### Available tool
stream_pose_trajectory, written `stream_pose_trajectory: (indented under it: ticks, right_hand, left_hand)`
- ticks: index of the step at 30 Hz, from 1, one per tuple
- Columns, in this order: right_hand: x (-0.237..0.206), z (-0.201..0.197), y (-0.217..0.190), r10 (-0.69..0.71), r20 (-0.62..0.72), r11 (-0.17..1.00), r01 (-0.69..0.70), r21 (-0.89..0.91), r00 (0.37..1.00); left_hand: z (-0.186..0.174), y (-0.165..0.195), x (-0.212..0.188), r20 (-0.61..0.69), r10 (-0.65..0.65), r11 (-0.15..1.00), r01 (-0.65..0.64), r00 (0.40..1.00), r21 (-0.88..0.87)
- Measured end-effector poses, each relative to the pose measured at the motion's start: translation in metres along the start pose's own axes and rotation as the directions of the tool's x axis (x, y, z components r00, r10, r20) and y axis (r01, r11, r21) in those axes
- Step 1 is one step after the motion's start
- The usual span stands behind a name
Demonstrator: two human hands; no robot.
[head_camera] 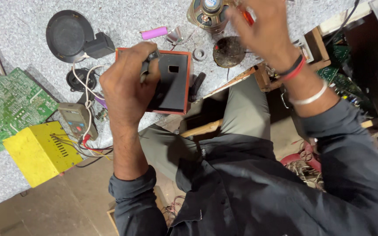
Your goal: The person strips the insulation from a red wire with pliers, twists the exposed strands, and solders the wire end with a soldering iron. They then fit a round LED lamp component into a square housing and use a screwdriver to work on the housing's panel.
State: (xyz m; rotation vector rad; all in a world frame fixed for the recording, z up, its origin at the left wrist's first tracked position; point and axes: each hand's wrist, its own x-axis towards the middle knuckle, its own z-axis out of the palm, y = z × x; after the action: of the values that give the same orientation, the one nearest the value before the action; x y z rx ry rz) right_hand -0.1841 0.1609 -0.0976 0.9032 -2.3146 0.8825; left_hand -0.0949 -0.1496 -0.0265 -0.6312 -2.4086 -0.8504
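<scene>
At the bench's near edge: the bench [18, 26], grey and speckled, carries everything; the work sits close to the person's lap, within easy reach.
Board: a green circuit board [9, 102] lies flat at the left edge, out of the way.
Yellow box [40, 150]: at the near left corner, wires running from it to a meter [77, 120] just beside it.
Box [173, 83]: black with an orange rim, overhanging the near edge, face up so its small opening can be worked on.
Left hand [125, 89]: fingers wrapped tight round a dark handle [150, 61], pressing it onto the box's left side, which probably also steadies the box.
Right hand [259, 30]: raised at the far edge over a speaker [208, 13], fingers bent near something orange [249, 17]; blurred, so I cannot tell if they pinch it.
Cell [154, 32]: pink, lying loose beyond the box.
</scene>
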Motion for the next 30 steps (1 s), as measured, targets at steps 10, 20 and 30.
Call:
stream_pose_trajectory:
  ticks: [10,20,30]
  right_hand:
    - [0.001,-0.026,-0.13,-0.104,0.062,0.88,0.063,0.471,0.993]
    - [-0.01,0.001,-0.154,-0.226,0.16,0.849,0.113,0.516,0.961]
    - [-0.062,0.027,-0.04,0.394,0.201,0.634,-0.423,0.648,0.897]
  left_hand:
    - [0.013,0.073,-0.044,0.159,-0.247,0.948,0.273,0.956,-0.163]
    - [0.011,0.095,-0.111,-0.126,-0.365,0.847,0.273,0.922,-0.456]
    - [-0.045,0.012,-0.179,-0.286,-0.564,0.825,0.509,0.775,-0.246]
